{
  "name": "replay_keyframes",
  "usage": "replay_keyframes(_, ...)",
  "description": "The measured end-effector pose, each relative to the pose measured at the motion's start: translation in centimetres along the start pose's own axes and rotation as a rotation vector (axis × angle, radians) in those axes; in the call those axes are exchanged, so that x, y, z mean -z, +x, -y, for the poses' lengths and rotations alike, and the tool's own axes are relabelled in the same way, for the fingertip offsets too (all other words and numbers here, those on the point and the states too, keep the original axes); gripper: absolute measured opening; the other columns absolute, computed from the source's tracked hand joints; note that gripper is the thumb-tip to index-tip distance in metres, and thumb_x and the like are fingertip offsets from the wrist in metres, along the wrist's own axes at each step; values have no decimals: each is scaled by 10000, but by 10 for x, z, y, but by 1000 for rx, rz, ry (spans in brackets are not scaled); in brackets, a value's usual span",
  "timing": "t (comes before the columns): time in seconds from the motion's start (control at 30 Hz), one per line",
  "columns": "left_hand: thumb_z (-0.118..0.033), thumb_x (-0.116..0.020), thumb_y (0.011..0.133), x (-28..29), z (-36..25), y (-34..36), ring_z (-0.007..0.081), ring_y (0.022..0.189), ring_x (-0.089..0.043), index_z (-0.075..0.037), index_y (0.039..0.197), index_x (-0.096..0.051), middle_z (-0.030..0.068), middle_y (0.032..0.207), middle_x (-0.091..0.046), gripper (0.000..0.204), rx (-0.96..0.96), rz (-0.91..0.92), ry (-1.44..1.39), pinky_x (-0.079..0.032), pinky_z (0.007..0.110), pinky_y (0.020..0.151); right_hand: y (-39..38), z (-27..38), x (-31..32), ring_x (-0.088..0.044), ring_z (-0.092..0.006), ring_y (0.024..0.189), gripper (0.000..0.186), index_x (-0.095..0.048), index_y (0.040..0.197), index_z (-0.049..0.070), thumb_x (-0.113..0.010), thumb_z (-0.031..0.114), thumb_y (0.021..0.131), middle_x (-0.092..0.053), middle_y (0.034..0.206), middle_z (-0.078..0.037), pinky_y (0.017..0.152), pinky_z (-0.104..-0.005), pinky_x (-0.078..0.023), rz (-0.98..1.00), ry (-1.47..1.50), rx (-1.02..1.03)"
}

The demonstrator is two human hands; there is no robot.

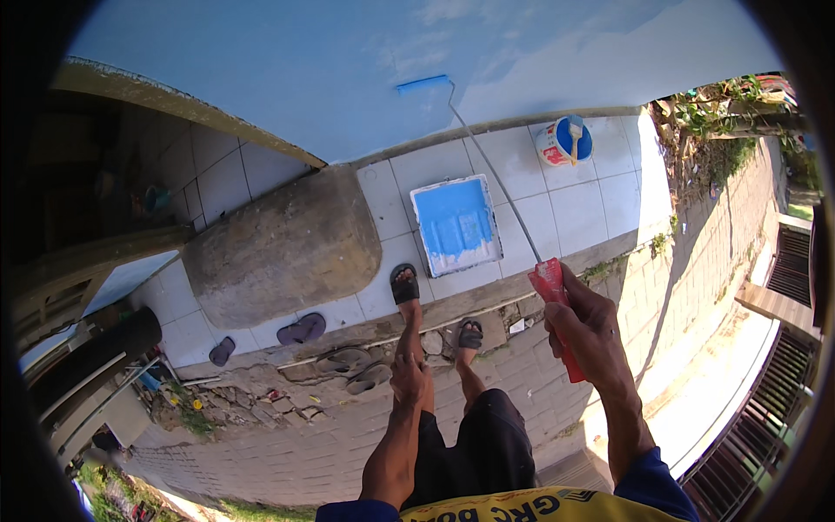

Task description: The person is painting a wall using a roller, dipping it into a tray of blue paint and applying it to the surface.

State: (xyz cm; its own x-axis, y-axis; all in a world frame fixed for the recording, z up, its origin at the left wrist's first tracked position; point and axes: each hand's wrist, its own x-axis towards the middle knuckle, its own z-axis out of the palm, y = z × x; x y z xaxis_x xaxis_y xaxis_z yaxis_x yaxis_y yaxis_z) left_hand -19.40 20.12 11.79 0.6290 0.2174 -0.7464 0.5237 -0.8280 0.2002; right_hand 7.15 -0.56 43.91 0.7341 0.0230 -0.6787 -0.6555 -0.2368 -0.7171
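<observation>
My right hand [583, 322] grips the red handle [548, 280] of a paint roller. Its long wire frame reaches up to the blue roller head [422, 83], which is against the light blue wall [287, 52]. My left hand [409, 376] is over my left leg, apparently resting near the knee, empty, fingers loosely bent. Below the roller head on the tiled ledge lies a tray [452, 217] of blue paint. To its right stands a white bucket [552, 148] with blue paint inside and a brush [575, 141] across its rim.
A dark doorway [113, 157] and a concrete step [270, 235] are at the left. Loose sandals [303, 328] lie along the ledge [365, 304] and just below it. My left foot is on the ledge. Plants [722, 113], a sunlit paved path [678, 313] and railings [757, 409] are at the right.
</observation>
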Motion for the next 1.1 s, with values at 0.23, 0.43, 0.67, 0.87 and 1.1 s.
replay_keyframes(0.23,-383,-684,857,-7,5,0,383,1127,-578,-67,1275,-579,179,1206,-578,534,6,-40,-7,-529,522,893,71,-47,-6,-519,-69,551,440,-547,1360,3,-538,121,936,-550,717,-9,512,-250,-454,85,19,37)
replay_keyframes(0.43,-301,-680,839,-11,12,1,350,1063,-585,-87,1153,-588,136,1116,-549,391,-84,-181,66,-590,497,725,170,-124,-19,-523,-76,552,378,-596,1260,-11,-555,154,922,-548,703,-13,489,-257,-460,129,5,54)
replay_keyframes(0.67,-378,-695,850,5,14,7,357,1064,-599,-79,1241,-589,154,1161,-587,503,-32,-62,7,-535,509,861,259,-178,-54,-547,-93,552,336,-621,1190,-14,-555,153,907,-562,699,-23,481,-272,-484,146,-47,80)
replay_keyframes(0.87,-354,-685,854,7,15,10,347,1077,-589,-80,1242,-581,148,1155,-574,486,-33,-51,32,-552,503,823,302,-198,-67,-556,-101,560,274,-635,1126,-13,-557,130,906,-568,705,-26,484,-276,-491,114,2,45)
replay_keyframes(1.1,-323,-669,848,-3,18,11,323,1066,-591,-95,1183,-595,121,1130,-561,412,-59,-130,81,-584,492,752,294,-191,-40,-551,-91,575,248,-640,1081,-18,-561,128,897,-563,704,-20,486,-272,-490,91,-7,38)
